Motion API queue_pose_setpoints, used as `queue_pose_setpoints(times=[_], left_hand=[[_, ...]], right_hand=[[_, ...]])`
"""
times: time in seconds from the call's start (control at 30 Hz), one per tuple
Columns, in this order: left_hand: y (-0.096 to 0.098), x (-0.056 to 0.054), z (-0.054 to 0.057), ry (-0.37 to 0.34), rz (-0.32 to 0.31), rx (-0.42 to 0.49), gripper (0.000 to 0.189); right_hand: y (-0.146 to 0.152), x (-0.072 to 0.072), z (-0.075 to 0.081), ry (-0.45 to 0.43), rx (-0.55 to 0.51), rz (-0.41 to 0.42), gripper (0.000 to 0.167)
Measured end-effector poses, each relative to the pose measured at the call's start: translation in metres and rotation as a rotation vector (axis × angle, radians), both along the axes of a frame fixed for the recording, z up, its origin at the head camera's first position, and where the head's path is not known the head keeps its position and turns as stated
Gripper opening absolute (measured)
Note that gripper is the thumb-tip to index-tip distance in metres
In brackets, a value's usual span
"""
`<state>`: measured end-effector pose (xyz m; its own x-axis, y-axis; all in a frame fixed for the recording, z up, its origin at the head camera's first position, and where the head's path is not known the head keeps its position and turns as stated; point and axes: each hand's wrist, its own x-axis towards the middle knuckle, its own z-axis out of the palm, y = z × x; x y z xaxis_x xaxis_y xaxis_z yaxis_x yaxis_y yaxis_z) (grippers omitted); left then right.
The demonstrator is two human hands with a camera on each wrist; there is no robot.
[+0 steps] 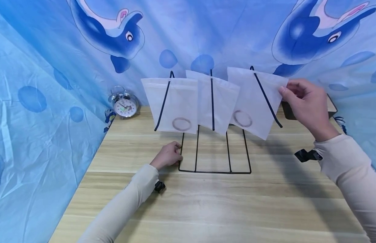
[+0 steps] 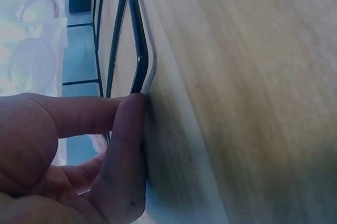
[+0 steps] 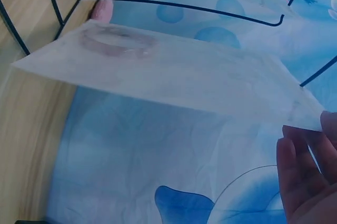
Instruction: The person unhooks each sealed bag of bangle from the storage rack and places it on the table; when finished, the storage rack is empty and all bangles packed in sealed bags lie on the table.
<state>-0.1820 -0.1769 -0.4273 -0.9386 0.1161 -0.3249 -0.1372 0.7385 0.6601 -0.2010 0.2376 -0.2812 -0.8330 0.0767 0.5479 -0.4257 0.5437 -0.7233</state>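
A black wire rack [image 1: 215,172] stands on the wooden table, with three prongs pointing forward. From each prong hangs a frosted zip bag: the left bag [image 1: 181,101], the middle bag [image 1: 223,101] and the right bag [image 1: 247,91]. A pale brownish ring shows in the left and right bags. My right hand [image 1: 309,104] pinches the right bag's upper right corner between thumb and fingers, and the bag tilts. Low at the rack's left side, my left hand [image 1: 168,155] pinches the base wire [image 2: 139,39] between thumb and finger.
A silver twin-bell alarm clock [image 1: 125,105] stands at the table's back left. Behind my right hand is a dark box [image 1: 289,112], partly hidden. A blue curtain [image 1: 175,30] with dolphin prints hangs close behind and beside the wooden table [image 1: 206,209].
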Motion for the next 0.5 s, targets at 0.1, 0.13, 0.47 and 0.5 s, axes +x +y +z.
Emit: queue_pose_setpoints(times=[0.1,0.13,0.47,0.5], left_hand=[[0.0006,0.0004,0.0009,0.004,-0.001,0.005,0.050],[0.0010,0.0003,0.0014,0.009,-0.003,0.003,0.050],[0.0021,0.0007,0.0022,-0.006,0.022,0.028,0.050],[0.0018,0.0008,0.0014,-0.011,0.025,0.032,0.049]], right_hand=[[0.0016,-0.0021,0.0034,-0.035,-0.039,0.002,0.023],[0.0023,-0.0024,0.0045,-0.047,-0.053,0.005,0.023],[0.0039,-0.0059,0.0042,-0.036,-0.192,0.076,0.023],[0.0044,-0.0059,0.0035,-0.039,-0.211,0.084,0.023]])
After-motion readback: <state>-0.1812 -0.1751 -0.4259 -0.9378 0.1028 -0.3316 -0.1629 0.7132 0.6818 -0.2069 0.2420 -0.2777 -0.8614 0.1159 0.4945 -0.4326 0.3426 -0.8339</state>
